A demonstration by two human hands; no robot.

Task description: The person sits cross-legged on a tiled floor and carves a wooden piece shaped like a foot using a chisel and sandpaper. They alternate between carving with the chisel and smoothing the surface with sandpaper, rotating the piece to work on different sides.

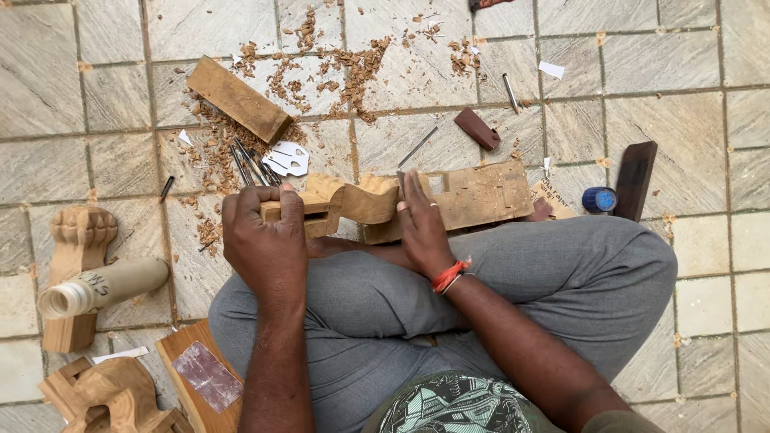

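Observation:
I sit cross-legged on a tiled floor with a carved, curved piece of pale wood (365, 200) in front of my knees. It rests on a flat wooden block (481, 196). My left hand (265, 240) is closed around the left end of the carved piece. My right hand (421, 224) lies flat with fingers extended on the carving and the block, pressing them down. A red thread band is on my right wrist. I cannot see any tool in either hand.
Wood shavings (321, 76) litter the tiles beyond. A wooden mallet block (239, 99), several chisels (253, 164), a paper template (287, 159), a dark wedge (476, 128), a blue cap (599, 200), a dark strip (635, 180), a carved post (76, 273), a paper roll (104, 287) lie around.

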